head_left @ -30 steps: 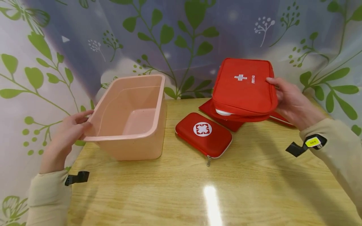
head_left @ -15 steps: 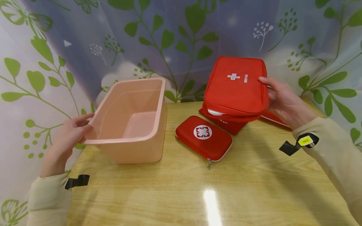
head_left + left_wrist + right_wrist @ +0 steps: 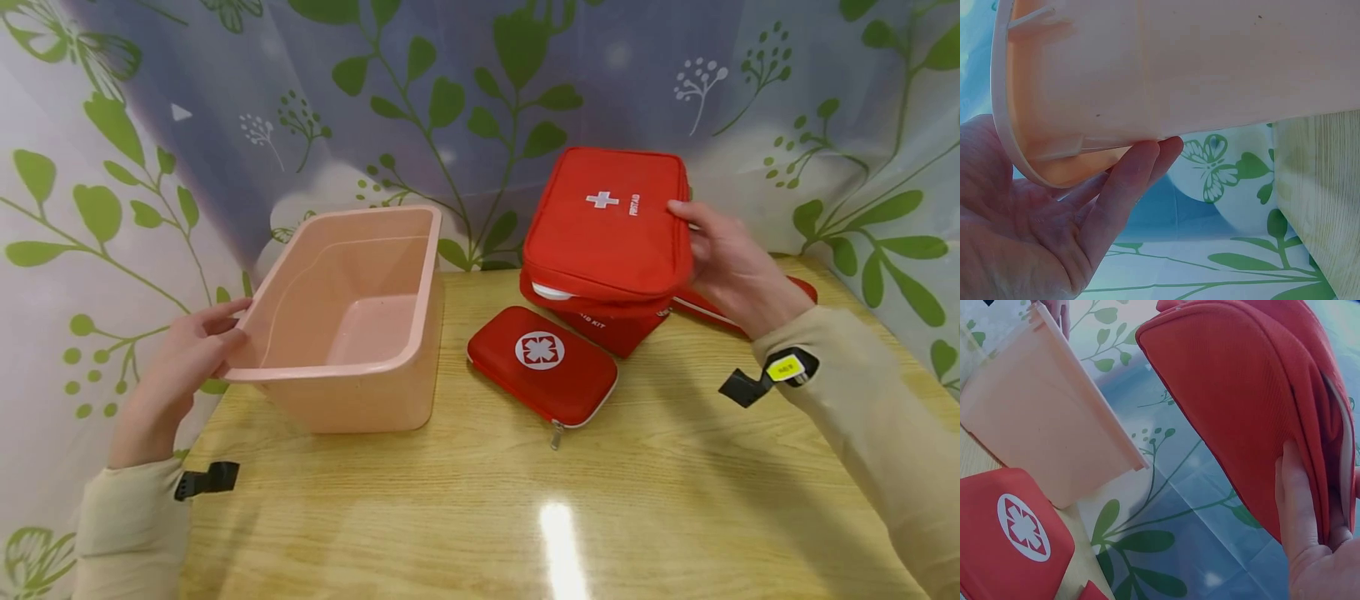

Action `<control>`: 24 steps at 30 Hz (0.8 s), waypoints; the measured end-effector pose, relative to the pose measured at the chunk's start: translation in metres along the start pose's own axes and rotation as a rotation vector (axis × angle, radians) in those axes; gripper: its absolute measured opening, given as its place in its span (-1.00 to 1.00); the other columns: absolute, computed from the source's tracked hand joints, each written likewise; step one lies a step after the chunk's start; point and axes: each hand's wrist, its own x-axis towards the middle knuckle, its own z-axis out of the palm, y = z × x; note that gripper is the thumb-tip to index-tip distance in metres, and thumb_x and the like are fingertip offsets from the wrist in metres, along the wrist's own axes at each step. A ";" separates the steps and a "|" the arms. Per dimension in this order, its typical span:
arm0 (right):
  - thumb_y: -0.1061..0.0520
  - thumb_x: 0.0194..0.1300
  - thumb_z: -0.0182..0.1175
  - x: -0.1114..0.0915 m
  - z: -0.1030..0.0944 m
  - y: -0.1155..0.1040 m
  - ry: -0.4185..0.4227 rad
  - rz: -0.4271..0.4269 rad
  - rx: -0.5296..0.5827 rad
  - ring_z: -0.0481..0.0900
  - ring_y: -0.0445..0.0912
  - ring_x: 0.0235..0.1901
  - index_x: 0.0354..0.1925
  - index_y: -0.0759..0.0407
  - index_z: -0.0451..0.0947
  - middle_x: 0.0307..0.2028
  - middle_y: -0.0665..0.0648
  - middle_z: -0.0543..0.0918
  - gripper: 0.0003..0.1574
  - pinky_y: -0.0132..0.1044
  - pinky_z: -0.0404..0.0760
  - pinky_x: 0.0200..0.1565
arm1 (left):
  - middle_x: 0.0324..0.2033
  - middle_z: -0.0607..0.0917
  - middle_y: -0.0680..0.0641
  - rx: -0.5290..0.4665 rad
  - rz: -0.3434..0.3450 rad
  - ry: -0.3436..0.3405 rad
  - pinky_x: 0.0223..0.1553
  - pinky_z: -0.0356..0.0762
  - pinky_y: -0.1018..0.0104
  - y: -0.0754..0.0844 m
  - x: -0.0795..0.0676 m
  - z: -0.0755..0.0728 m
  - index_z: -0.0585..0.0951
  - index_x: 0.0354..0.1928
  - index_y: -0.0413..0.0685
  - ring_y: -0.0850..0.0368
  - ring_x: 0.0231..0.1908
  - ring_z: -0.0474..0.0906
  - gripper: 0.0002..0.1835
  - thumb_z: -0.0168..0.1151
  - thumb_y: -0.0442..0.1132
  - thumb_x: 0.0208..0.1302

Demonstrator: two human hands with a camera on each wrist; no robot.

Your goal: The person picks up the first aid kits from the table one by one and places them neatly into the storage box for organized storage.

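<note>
My right hand grips a red first aid bag by its right side, thumb on top and fingers beneath, and holds it up over the back of the table. White material shows at the bag's front left corner. In the right wrist view the fingers press on the bag's underside. On the left, my left hand holds the rim of a pink plastic bin, its fingers curled under the lip in the left wrist view. Nothing lies in the visible part of the bin.
A hard red zip case with a white cross emblem lies between bin and bag. Behind it a flat red pouch is partly covered by the bag. Another red case lies behind my right wrist. A patterned curtain backs the wooden table.
My right hand has carried the first aid bag left, towards the bin, uncovering more of the red case at the right. The left hand has kept its hold on the bin.
</note>
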 end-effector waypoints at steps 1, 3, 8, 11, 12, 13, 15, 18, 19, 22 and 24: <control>0.12 0.40 0.21 0.001 0.001 0.001 0.002 0.002 0.003 0.67 -0.05 -0.13 0.09 0.15 0.58 -0.05 0.10 0.68 -0.68 -0.18 0.67 -0.16 | 0.23 0.40 -0.39 0.000 0.001 0.001 -0.43 0.54 0.34 0.000 0.000 0.000 0.15 0.52 -0.13 0.32 -0.34 0.52 -0.36 -0.04 -0.21 0.45; 0.12 0.39 0.22 0.003 0.004 0.002 0.008 0.004 0.004 0.67 -0.05 -0.11 0.14 0.13 0.53 -0.02 0.10 0.66 -0.62 -0.18 0.67 -0.15 | 0.23 0.40 -0.37 0.000 0.001 0.003 -0.44 0.53 0.33 0.000 0.000 -0.001 0.16 0.52 -0.12 0.31 -0.35 0.50 -0.36 -0.04 -0.20 0.44; 0.13 0.39 0.23 0.007 0.012 0.006 0.012 0.011 0.029 0.67 -0.05 -0.10 0.20 0.13 0.45 0.00 0.10 0.64 -0.55 -0.19 0.67 -0.14 | 0.22 0.42 -0.34 -0.004 0.002 0.011 -0.46 0.50 0.32 -0.001 -0.001 -0.002 0.17 0.52 -0.10 0.26 -0.38 0.49 -0.36 -0.03 -0.20 0.44; 0.16 0.37 0.24 0.009 0.016 0.009 0.011 0.016 0.071 0.69 -0.04 -0.12 0.17 0.16 0.47 -0.02 0.12 0.66 -0.57 -0.18 0.66 -0.15 | 0.21 0.42 -0.35 -0.008 0.004 0.011 -0.47 0.49 0.32 -0.002 -0.001 -0.001 0.17 0.52 -0.11 0.27 -0.40 0.49 -0.36 -0.02 -0.20 0.44; 0.17 0.37 0.25 0.010 0.017 0.009 0.009 0.017 0.084 0.69 -0.03 -0.12 0.17 0.16 0.48 -0.02 0.13 0.66 -0.57 -0.18 0.66 -0.15 | 0.21 0.42 -0.35 -0.010 0.004 0.010 -0.49 0.48 0.32 -0.001 -0.001 -0.001 0.17 0.52 -0.11 0.26 -0.44 0.47 -0.36 -0.02 -0.21 0.43; 0.17 0.37 0.25 0.011 0.018 0.010 0.007 0.018 0.094 0.70 -0.03 -0.12 0.17 0.17 0.49 -0.02 0.14 0.66 -0.57 -0.17 0.66 -0.15 | 0.20 0.42 -0.34 -0.013 0.004 0.010 -0.50 0.46 0.32 -0.001 -0.002 -0.001 0.17 0.52 -0.11 0.25 -0.48 0.44 -0.36 -0.02 -0.22 0.43; 0.18 0.37 0.25 0.011 0.019 0.011 0.000 0.020 0.111 0.70 -0.01 -0.12 0.17 0.18 0.48 -0.03 0.15 0.67 -0.57 -0.16 0.66 -0.16 | 0.19 0.43 -0.34 -0.017 0.003 0.006 -0.51 0.44 0.32 -0.001 -0.002 0.000 0.17 0.52 -0.11 0.23 -0.52 0.41 -0.36 -0.02 -0.23 0.42; 0.17 0.37 0.25 0.013 0.021 0.012 -0.007 0.017 0.116 0.70 -0.01 -0.13 0.17 0.18 0.47 -0.04 0.14 0.67 -0.57 -0.17 0.66 -0.16 | 0.20 0.43 -0.35 -0.012 0.006 0.005 -0.50 0.45 0.32 0.000 -0.002 0.000 0.18 0.51 -0.11 0.24 -0.50 0.42 -0.36 -0.01 -0.22 0.42; 0.17 0.37 0.25 0.014 0.022 0.013 -0.006 0.017 0.119 0.70 -0.02 -0.14 0.16 0.18 0.48 -0.05 0.14 0.67 -0.58 -0.18 0.66 -0.17 | 0.20 0.43 -0.35 -0.010 0.007 0.005 -0.50 0.46 0.31 0.000 -0.002 0.000 0.17 0.51 -0.11 0.24 -0.47 0.44 -0.36 -0.01 -0.22 0.42; 0.15 0.37 0.26 0.017 0.025 0.015 -0.009 0.018 0.116 0.70 -0.04 -0.17 0.14 0.18 0.50 -0.08 0.12 0.68 -0.60 -0.21 0.67 -0.18 | 0.22 0.43 -0.36 -0.004 0.006 0.005 -0.47 0.48 0.31 0.000 -0.001 0.000 0.17 0.52 -0.11 0.24 -0.41 0.48 -0.35 -0.02 -0.21 0.42; 0.14 0.37 0.25 0.020 0.028 0.016 -0.017 0.019 0.104 0.70 -0.05 -0.20 0.12 0.18 0.50 -0.11 0.11 0.68 -0.61 -0.23 0.68 -0.21 | 0.22 0.43 -0.37 -0.007 0.005 0.005 -0.47 0.49 0.31 0.000 -0.001 -0.001 0.17 0.52 -0.10 0.24 -0.40 0.49 -0.35 -0.02 -0.21 0.42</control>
